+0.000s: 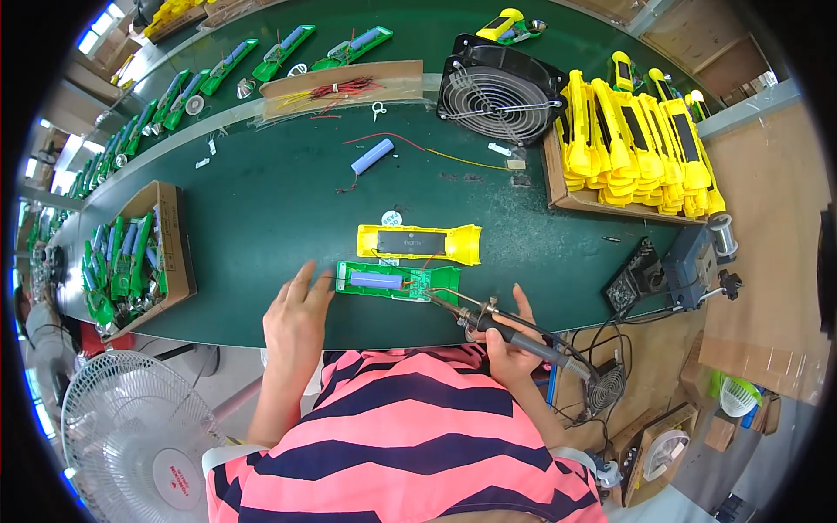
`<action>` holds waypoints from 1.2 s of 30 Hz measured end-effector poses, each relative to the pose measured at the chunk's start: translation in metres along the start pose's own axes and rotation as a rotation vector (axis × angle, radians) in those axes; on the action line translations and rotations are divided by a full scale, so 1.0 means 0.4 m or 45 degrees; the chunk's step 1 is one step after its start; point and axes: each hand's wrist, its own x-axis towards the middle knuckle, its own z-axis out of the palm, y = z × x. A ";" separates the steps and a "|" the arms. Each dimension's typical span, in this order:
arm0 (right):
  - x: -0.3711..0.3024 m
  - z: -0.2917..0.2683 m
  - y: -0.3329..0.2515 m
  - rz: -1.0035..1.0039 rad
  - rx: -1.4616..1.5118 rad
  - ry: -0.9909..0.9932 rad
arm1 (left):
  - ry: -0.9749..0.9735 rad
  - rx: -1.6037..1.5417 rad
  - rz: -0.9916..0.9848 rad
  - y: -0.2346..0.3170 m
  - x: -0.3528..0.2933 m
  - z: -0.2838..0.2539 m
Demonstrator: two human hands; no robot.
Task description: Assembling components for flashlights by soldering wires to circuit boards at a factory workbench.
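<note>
My right hand grips a soldering iron with a thin feed tube clamped along it. The iron's tip meets the small green circuit board inside a green flashlight half-shell. A purple battery cell lies in that shell, left of the board. Beside the shell's left end is my left hand, fingers stretched and apart; whether a fingertip touches the shell, I cannot tell. Just beyond lies a yellow half-shell with a dark panel, and a thin wire joins the two halves.
A box of green assemblies stands left; a box of yellow shells stands right. A black fan, a loose cell and a cardboard tray of wires lie farther back. A soldering station stands at right.
</note>
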 end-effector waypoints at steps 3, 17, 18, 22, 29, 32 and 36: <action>-0.012 0.004 0.004 0.178 0.140 0.116 | 0.255 -0.126 0.381 0.014 0.017 0.005; -0.002 -0.001 0.002 0.424 0.285 0.156 | 0.048 -0.419 0.685 0.062 0.040 0.112; -0.001 -0.002 0.004 0.424 0.285 0.157 | 0.050 -0.412 0.699 0.063 0.041 0.111; 0.002 0.004 0.005 0.395 0.205 0.164 | 0.068 -0.416 0.713 0.066 0.047 0.111; 0.011 0.007 -0.011 0.453 0.259 0.107 | 0.026 -0.437 0.687 0.060 0.042 0.113; 0.011 0.011 -0.014 0.491 0.312 0.154 | 0.010 -0.439 0.687 0.063 0.045 0.109; 0.011 0.009 -0.006 0.426 0.227 0.175 | -0.012 -0.454 0.672 0.064 0.047 0.107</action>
